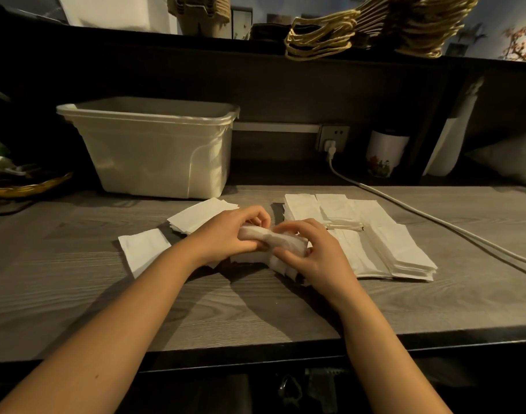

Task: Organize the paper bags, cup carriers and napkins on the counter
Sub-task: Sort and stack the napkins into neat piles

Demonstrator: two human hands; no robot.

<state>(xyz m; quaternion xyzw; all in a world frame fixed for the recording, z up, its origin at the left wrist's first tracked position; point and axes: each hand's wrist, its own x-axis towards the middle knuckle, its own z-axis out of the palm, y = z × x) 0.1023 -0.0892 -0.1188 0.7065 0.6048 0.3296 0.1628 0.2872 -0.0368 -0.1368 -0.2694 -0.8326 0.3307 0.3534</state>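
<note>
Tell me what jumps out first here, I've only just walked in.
Over the middle of the grey counter, the left hand and the right hand both grip a crumpled napkin wad. Flat white paper stacks lie just to their right, and a pale plastic tub stands behind on the left. On the shelf above, gold-handled paper bags catch the light.
</note>
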